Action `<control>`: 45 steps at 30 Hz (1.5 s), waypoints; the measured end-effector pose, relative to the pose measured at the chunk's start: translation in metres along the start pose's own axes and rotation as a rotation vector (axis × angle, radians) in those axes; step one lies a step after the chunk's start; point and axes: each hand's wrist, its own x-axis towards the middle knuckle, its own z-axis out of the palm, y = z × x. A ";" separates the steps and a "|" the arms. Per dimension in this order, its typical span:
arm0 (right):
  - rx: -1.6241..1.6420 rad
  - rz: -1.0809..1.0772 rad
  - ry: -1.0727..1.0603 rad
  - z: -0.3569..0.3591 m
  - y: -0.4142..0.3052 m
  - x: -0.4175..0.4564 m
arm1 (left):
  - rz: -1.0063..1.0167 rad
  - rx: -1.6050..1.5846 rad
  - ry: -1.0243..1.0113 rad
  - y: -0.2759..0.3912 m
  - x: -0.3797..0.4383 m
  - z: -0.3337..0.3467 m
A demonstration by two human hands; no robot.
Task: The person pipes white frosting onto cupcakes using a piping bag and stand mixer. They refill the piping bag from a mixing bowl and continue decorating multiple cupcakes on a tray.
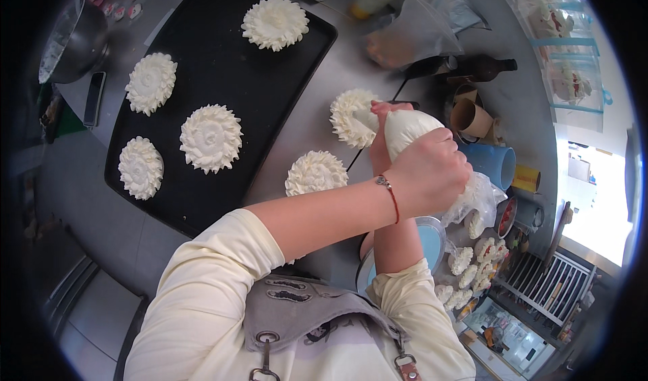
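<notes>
My left hand, with a red cord bracelet at its wrist, is wrapped around the upper part of a cream-filled piping bag. Lower down, my right hand grips the same bag near its tip; part of that hand is hidden behind the bag. The tip points at a white piped cream round with a ruffled edge. Another cream round lies on the worktop, just beyond my left forearm. To the left, a black baking tray carries several similar rounds, one of them a cream round near its middle.
A metal bowl and a phone are at far left. Plastic bags, a dark bottle and a blue cup stand along the far right. A pale blue round board and several cream pieces lie at right.
</notes>
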 end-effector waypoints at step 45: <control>-0.456 -0.038 0.005 -0.016 0.056 0.020 | -0.046 -0.106 0.167 -0.012 0.016 0.021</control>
